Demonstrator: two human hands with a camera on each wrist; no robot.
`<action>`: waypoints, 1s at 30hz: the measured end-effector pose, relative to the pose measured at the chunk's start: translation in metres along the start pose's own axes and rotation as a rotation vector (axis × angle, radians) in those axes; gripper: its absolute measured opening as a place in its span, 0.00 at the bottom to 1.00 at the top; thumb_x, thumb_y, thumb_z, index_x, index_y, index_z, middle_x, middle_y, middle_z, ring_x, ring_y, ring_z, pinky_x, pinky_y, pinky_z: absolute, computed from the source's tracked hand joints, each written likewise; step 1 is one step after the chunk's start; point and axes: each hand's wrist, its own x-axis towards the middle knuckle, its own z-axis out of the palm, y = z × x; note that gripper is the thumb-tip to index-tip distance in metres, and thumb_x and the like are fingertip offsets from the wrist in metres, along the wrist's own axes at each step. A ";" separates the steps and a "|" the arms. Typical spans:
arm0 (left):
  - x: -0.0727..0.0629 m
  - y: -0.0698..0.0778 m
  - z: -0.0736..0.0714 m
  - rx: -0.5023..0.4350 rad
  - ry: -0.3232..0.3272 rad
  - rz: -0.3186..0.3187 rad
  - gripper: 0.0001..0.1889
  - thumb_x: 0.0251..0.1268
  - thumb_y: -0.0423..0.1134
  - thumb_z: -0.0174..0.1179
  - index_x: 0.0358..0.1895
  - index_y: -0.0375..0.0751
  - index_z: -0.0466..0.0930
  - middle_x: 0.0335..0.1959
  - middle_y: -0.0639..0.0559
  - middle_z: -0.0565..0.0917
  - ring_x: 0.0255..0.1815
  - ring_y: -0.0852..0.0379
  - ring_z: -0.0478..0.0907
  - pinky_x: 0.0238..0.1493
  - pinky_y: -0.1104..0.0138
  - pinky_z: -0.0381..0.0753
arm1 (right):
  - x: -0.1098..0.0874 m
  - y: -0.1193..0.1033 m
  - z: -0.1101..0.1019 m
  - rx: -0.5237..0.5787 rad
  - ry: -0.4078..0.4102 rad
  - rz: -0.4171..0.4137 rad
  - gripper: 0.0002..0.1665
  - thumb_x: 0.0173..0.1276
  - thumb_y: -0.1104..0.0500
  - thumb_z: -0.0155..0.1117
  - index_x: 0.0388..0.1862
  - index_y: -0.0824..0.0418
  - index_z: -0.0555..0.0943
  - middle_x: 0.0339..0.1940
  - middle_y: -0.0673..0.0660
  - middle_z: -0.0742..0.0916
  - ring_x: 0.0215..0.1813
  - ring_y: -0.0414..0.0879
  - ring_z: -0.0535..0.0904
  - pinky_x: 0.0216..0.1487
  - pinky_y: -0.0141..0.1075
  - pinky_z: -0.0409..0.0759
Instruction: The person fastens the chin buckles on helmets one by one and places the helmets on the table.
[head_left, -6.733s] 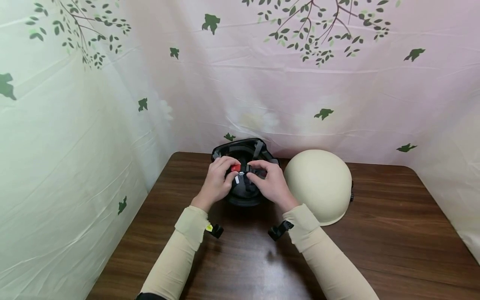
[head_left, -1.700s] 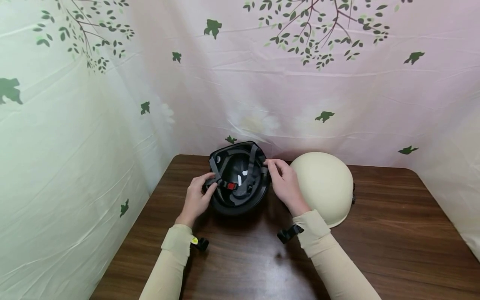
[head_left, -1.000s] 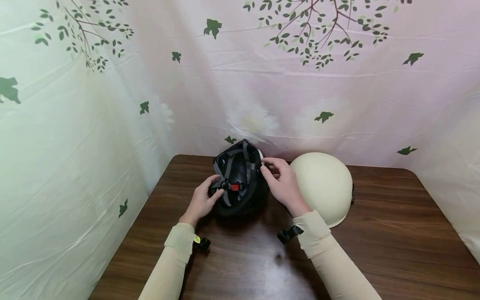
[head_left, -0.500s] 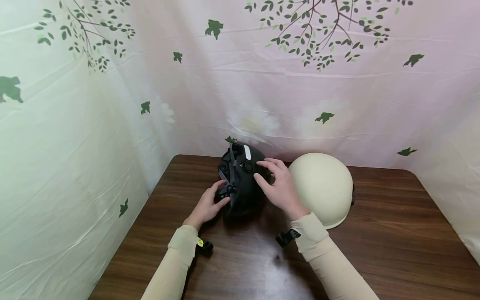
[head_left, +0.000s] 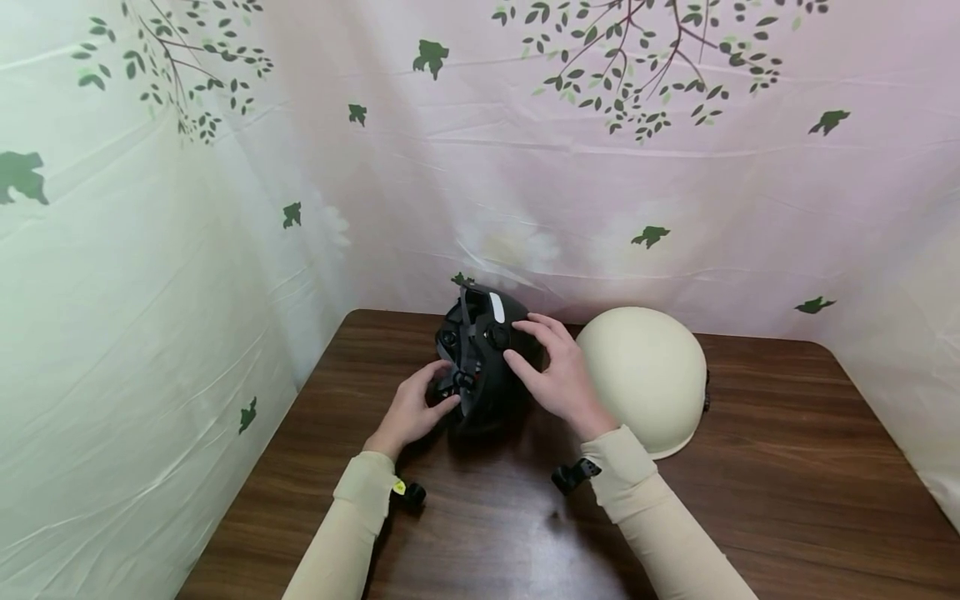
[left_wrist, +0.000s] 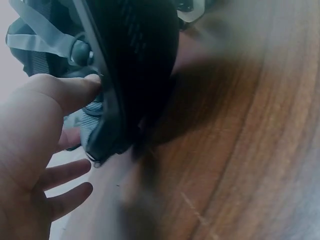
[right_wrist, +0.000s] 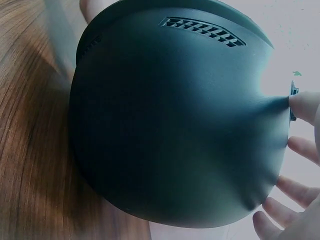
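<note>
A black helmet (head_left: 491, 400) is tipped on its side on the table, its opening facing left and its rounded shell (right_wrist: 180, 130) towards the right. My left hand (head_left: 414, 408) pinches the helmet's near left edge by the strap, the thumb (left_wrist: 75, 92) on the inner side at a strap adjuster (left_wrist: 80, 52). My right hand (head_left: 557, 367) rests spread fingertips on the shell, around a round dark knob (head_left: 497, 336) on the helmet's side. A white strip (head_left: 497, 307) shows above that knob. Most of the inner straps are hidden now.
A cream helmet (head_left: 641, 379) sits dome up just right of my right hand. The brown wooden table (head_left: 787, 467) ends at a leaf-printed curtain (head_left: 540, 192) behind and another curtain side on the left.
Earlier both hands were at a red buckle inside the upturned black helmet. The helmet has since rolled leftward onto its side, and my right hand has shifted from its rim onto the shell.
</note>
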 end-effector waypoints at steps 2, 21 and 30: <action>0.001 0.003 -0.003 0.001 0.017 0.017 0.31 0.69 0.40 0.72 0.73 0.41 0.73 0.63 0.41 0.82 0.65 0.43 0.80 0.66 0.49 0.79 | 0.000 0.000 -0.001 0.002 -0.001 0.003 0.26 0.71 0.47 0.73 0.65 0.54 0.84 0.73 0.59 0.79 0.74 0.55 0.74 0.69 0.55 0.73; 0.029 0.081 -0.027 -0.149 0.156 0.259 0.23 0.82 0.40 0.57 0.74 0.43 0.72 0.57 0.46 0.87 0.51 0.52 0.86 0.48 0.57 0.87 | -0.002 -0.004 -0.004 -0.018 -0.022 0.002 0.27 0.72 0.45 0.72 0.66 0.52 0.84 0.75 0.58 0.78 0.74 0.57 0.73 0.68 0.59 0.74; 0.038 0.112 -0.028 -0.213 0.111 0.246 0.28 0.76 0.42 0.65 0.76 0.51 0.70 0.48 0.48 0.90 0.41 0.55 0.86 0.40 0.59 0.86 | -0.002 -0.006 -0.002 -0.029 -0.039 0.002 0.27 0.73 0.46 0.72 0.67 0.52 0.83 0.75 0.59 0.77 0.74 0.58 0.74 0.68 0.60 0.75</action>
